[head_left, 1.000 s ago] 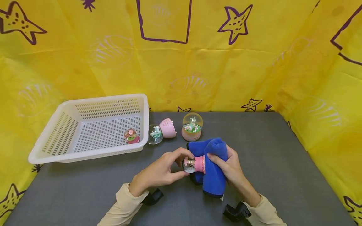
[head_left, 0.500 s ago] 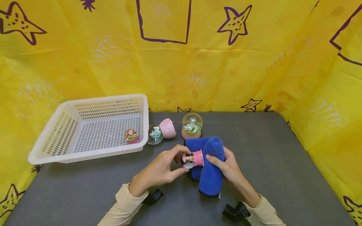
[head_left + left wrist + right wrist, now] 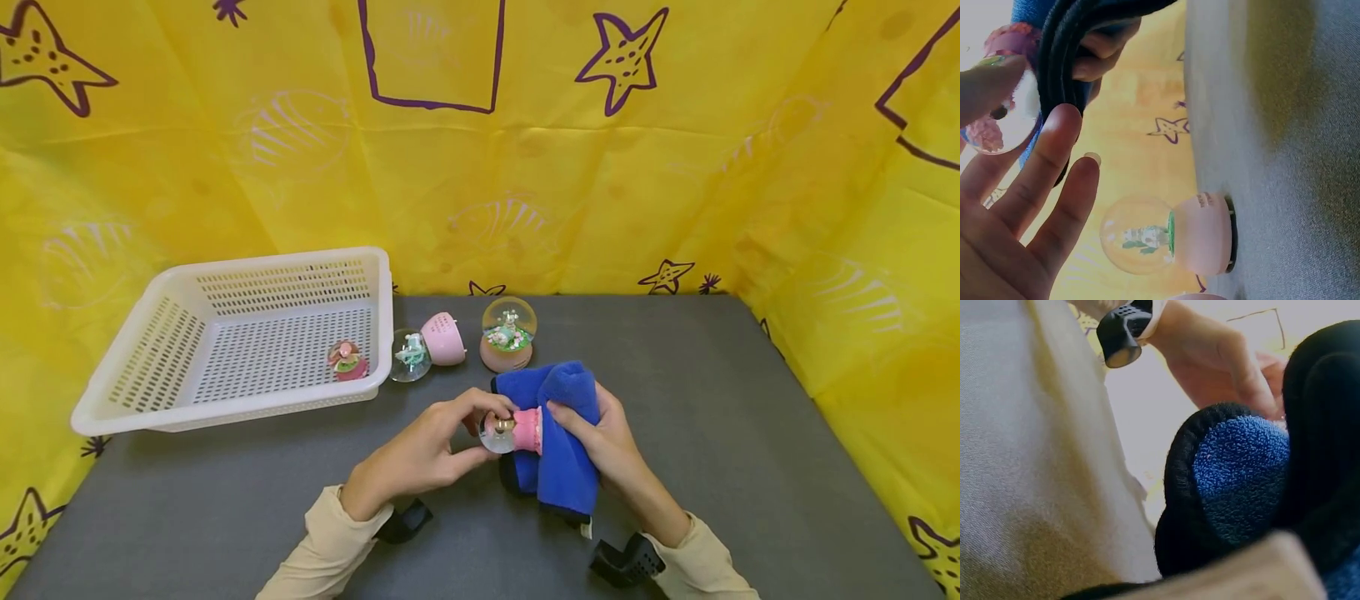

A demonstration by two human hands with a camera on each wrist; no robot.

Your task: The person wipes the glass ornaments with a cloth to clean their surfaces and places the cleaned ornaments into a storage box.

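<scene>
A small snow globe with a pink base [image 3: 528, 430] lies sideways between my hands, its clear ball to the left. My left hand [image 3: 427, 446] pinches the ball between thumb and fingers; the left wrist view shows the thumb across the glass [image 3: 1007, 119]. My right hand [image 3: 611, 442] grips a folded blue cloth [image 3: 568, 467] with black edging, thumb on top. The cloth is wrapped against the bottom of the pink base and hides its end. In the right wrist view the cloth [image 3: 1241, 469] covers most of the globe.
On the grey table [image 3: 720, 400], a snow globe [image 3: 508, 335] stands upright behind the cloth. Left of it another globe with a pink base [image 3: 444, 340] lies on its side against the white basket [image 3: 225, 414]. Inside the basket is a small globe [image 3: 348, 361].
The snow globe and cloth shift slightly up and left, then back down and right, and the ball turns a little in my left fingers. Both hands keep their hold.
</scene>
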